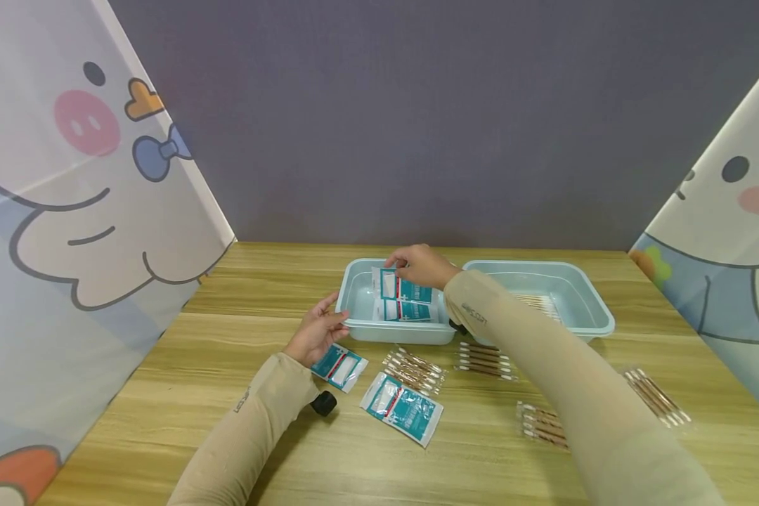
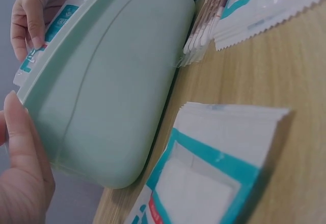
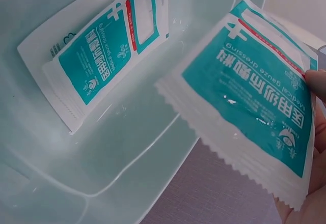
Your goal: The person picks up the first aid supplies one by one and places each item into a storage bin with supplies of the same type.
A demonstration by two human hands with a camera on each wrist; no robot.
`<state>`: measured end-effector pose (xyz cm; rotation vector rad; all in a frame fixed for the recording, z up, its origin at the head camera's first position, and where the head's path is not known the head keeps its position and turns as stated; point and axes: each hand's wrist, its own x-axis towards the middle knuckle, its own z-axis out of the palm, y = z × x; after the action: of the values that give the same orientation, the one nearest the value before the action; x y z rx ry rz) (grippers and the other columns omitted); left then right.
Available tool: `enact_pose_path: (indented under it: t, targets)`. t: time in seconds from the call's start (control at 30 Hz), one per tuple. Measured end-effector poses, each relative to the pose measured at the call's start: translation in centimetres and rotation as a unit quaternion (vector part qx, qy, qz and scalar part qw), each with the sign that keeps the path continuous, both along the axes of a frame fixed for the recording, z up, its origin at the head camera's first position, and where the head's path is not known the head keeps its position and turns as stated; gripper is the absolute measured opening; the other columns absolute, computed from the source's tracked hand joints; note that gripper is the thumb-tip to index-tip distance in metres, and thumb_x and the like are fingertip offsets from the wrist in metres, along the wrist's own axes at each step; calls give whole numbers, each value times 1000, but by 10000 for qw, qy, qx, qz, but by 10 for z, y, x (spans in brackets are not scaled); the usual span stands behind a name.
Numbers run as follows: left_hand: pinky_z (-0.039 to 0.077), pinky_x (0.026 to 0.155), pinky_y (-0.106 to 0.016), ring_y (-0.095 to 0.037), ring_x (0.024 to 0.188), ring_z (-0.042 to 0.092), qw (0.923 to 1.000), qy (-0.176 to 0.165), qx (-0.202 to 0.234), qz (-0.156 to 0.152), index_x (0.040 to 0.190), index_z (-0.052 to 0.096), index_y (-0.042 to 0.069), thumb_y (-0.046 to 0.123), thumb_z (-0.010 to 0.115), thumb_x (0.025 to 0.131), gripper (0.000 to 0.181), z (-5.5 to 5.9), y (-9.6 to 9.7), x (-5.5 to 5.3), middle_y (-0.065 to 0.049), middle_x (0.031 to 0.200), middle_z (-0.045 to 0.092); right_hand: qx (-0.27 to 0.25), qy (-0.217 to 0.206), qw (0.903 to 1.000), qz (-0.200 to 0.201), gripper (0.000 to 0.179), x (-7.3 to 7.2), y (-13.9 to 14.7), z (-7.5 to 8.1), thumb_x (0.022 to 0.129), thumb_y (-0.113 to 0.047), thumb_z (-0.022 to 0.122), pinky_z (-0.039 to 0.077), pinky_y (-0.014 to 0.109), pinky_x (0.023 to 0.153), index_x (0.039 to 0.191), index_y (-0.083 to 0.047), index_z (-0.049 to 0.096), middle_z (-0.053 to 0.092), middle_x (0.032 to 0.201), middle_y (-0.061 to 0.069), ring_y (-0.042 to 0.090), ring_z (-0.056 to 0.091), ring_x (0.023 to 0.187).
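Note:
My right hand [image 1: 422, 266] pinches a teal-and-white gauze dressing packet [image 3: 249, 96] over the left light-blue plastic basin [image 1: 395, 332]. Inside that basin lie other gauze packets [image 3: 109, 43], partly overlapping. The left hand [image 1: 318, 332] holds the same basin at its front left corner, thumb and fingers at the rim. Just below this hand, another gauze packet [image 1: 340, 367] lies on the table, and one more packet [image 1: 405, 409] rests farther right. Its lettering in the right wrist view marks the pinched packet as medical gauze dressing.
A second light-blue basin [image 1: 597, 320] stands to the right, with cotton swabs [image 1: 539, 303] inside, partly behind the right forearm. Bagged swabs lie on the wooden table [image 1: 228, 316]: one bundle [image 1: 414, 370] near the packets, others [image 1: 483, 360] farther right. A grey panel [image 1: 417, 140] rises behind.

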<state>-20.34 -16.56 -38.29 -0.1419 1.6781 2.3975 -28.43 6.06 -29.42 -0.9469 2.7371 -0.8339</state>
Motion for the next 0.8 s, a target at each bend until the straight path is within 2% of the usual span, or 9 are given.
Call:
enact_pose_path:
  t: [0.1,0.33,0.47,0.8]
  targets:
    - [53,55,-13,-6,57,56,10000,6,-8,-2,152,21,5,-6,47,97,62,-1,-1,0,-9,90,51,51,-16,10000,-11,25,-2,-2,-1,95,-4,55,50,30,68,116,-6,67,67,98,8,18,56,75]
    - [52,56,-12,-6,59,56,10000,37,-18,23,152,20,5,-5,47,97,62,-2,0,-1,-8,91,50,214,44,9998,35,23,-5,-5,-5,93,-2,57,54,36,82,113,-7,69,68,103,9,22,62,93]
    - [52,56,-12,-6,59,55,10000,33,-21,40,152,20,5,-6,47,97,62,-1,0,-1,-7,91,49,337,20,9994,10,23,-7,-5,-6,93,-2,57,54,38,85,112,-8,69,67,105,10,23,62,97]
    - [52,55,-12,-6,58,55,9999,25,-88,103,151,23,5,-6,47,97,61,-2,2,0,-9,92,50,507,-303,9983,-13,25,-12,-6,1,93,2,56,54,34,82,114,-4,68,66,107,12,22,59,90]
